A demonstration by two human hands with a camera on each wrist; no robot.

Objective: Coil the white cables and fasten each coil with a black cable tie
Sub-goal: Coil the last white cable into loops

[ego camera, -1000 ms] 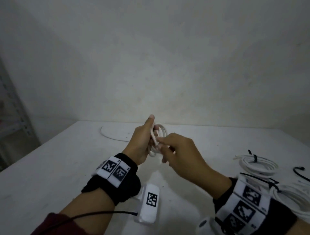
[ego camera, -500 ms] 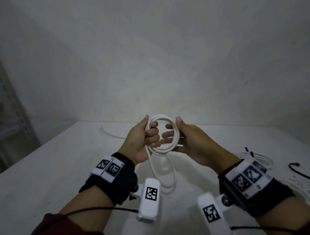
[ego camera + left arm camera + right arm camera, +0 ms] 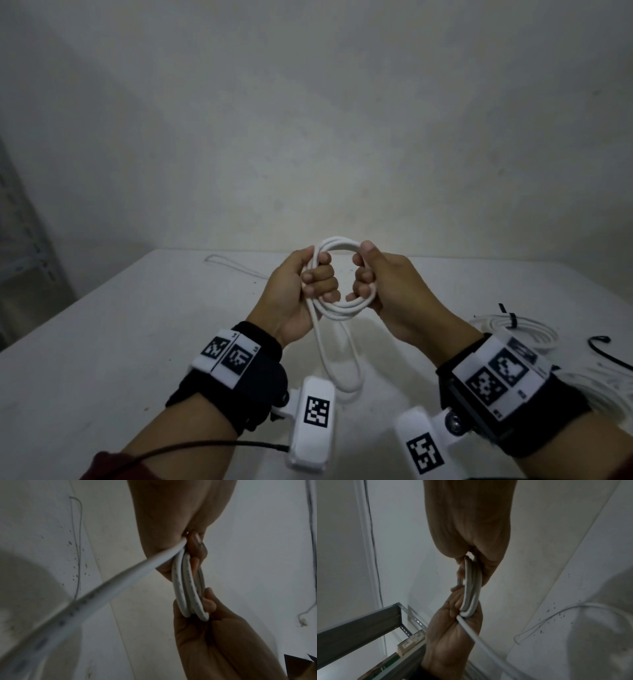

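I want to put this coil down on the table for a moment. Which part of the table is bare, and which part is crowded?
Bare patch: the table left of the left hand, up to its left edge. The loose cable borders it at the back. Crowded: right of the right hand, where the tied coils and a black tie lie. The coil has slack hanging below.

The round coil of smooth white cable (image 3: 337,274) is plain white, the speckled white tabletop (image 3: 137,335) carries dark flecks, the thin cable tie (image 3: 507,317) is black, and the black fabric wristbands (image 3: 239,387) bear black-and-white square-patterned tags
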